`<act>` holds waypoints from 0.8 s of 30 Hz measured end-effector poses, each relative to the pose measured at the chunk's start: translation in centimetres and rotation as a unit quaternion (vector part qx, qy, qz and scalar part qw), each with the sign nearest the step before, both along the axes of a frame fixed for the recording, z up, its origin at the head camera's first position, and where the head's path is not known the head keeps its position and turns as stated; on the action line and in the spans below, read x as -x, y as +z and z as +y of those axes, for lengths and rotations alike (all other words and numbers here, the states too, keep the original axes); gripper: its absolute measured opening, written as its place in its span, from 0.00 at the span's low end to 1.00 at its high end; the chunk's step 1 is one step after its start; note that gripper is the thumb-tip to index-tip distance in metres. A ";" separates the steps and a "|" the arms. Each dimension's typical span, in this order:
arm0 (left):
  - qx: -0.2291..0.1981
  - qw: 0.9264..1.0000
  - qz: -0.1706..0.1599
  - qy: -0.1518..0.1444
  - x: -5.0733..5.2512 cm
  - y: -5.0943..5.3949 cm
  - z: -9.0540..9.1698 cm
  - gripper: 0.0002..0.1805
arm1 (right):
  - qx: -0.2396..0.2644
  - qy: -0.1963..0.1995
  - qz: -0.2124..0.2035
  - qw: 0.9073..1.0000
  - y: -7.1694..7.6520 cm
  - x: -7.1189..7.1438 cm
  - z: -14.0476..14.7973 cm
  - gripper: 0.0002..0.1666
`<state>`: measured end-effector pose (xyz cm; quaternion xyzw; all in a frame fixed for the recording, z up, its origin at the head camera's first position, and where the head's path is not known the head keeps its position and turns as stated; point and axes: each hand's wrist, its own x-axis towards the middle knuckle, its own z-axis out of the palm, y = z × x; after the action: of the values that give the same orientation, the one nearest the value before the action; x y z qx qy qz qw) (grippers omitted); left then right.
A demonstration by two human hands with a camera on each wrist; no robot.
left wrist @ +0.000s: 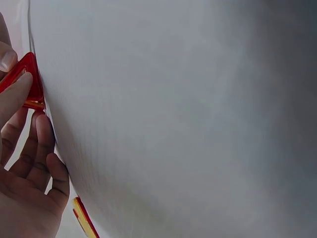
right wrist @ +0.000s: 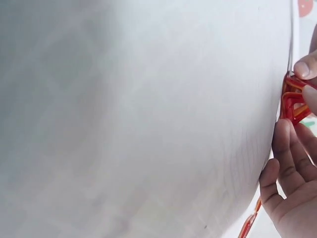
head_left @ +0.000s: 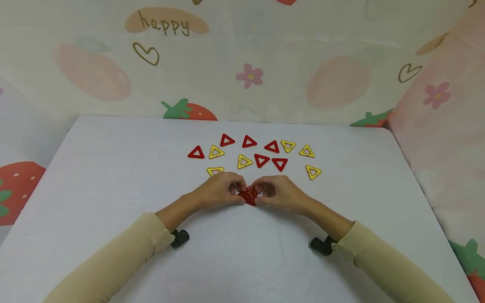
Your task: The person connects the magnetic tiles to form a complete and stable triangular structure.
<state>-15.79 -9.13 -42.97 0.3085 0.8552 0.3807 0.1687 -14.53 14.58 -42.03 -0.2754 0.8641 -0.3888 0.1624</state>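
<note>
Several red triangle tiles [head_left: 249, 196], joined into a small standing shape, sit between the two hands at the middle of the white table. My left hand [head_left: 221, 190] pinches the shape from its left side, thumb in front and fingers behind. From the other side my right hand [head_left: 280, 193] grips it in the same way. In the left wrist view the thumb lies against the face of a red triangle tile [left wrist: 33, 82]. Tilted red tiles with open centres [right wrist: 292, 105] show between thumb and fingertips in the right wrist view. The fingers partly hide the shape.
Behind the hands lie loose red triangles [head_left: 280, 163] and yellow triangles [head_left: 313, 172], scattered flat on the white table [head_left: 242, 256]. One yellow triangle [head_left: 214, 170] is partly covered by the left hand. A patterned cloth [head_left: 280, 92] hangs behind the table.
</note>
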 end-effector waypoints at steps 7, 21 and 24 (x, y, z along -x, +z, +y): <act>-0.003 1.000 -0.001 -0.001 -0.1 0.1 -0.1 0.10 | -0.005 0.004 0.008 1.000 0.0 -0.1 -0.1 0.20; -0.017 1.000 -0.015 0.002 -0.1 0.1 -0.1 0.08 | -0.021 0.011 0.021 1.000 -0.2 -0.1 -0.2 0.26; -0.021 1.000 -0.018 0.003 -0.1 0.1 0.0 0.08 | -0.026 0.013 0.028 0.999 -0.3 0.0 -0.2 0.26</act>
<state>-15.70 -9.14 -42.89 0.3027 0.8448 0.4044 0.1763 -14.51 14.38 -42.29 -0.2932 0.8745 -0.3559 0.1504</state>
